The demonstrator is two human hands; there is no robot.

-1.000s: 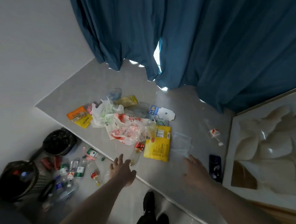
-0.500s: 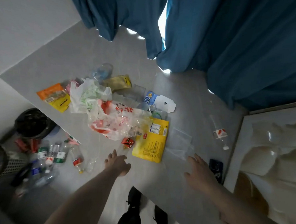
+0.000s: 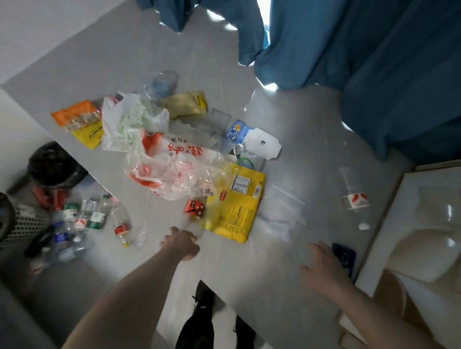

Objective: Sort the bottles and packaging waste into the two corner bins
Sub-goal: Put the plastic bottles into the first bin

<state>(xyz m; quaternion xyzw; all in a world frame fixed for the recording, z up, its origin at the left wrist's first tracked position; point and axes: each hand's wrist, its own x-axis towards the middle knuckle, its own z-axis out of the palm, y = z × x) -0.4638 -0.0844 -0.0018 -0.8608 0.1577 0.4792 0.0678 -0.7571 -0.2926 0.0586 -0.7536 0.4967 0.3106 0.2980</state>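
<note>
Left hand (image 3: 180, 245) at the near edge of the grey table (image 3: 315, 132), fingers curled at the base of a clear bottle with a red label (image 3: 195, 208); too blurred to say whether actually gripping it.

Far left, on the floor below the table: mesh bin (image 3: 26, 222) at the frame edge, black-lined bin (image 3: 54, 166) just beyond it. Between and in front of them, a heap of clear plastic bottles (image 3: 79, 222) with green, red and blue labels, lying on their sides.

On the table, toward the far left corner: orange snack packet (image 3: 76, 115) overlapping a yellow packet (image 3: 89, 133). Beside these, a crumpled white bag with green print (image 3: 130, 121), then a clear bag with red lettering (image 3: 170, 166) spread over the middle of the pile. Behind them, a squashed clear bottle (image 3: 160, 83) and a dull yellow pouch (image 3: 187, 103). Further right, a blue-labelled bottle (image 3: 236, 132) touching a white cardboard piece (image 3: 262, 146). Nearer, a large yellow packet (image 3: 236, 208) lying flat, its left edge partly under the clear bag, the red-labelled bottle just beside it.

Right of the yellow packet, flat clear plastic sheets (image 3: 284, 206). Well apart toward the right edge, a lone clear bottle with a red and white label (image 3: 355, 200), cap toward the near side.

Right hand (image 3: 326, 268) low over the table, palm down, fingers spread and straight, holding nothing, just beside a dark phone (image 3: 344, 256). Blue curtain (image 3: 378, 60) hanging behind the table.
</note>
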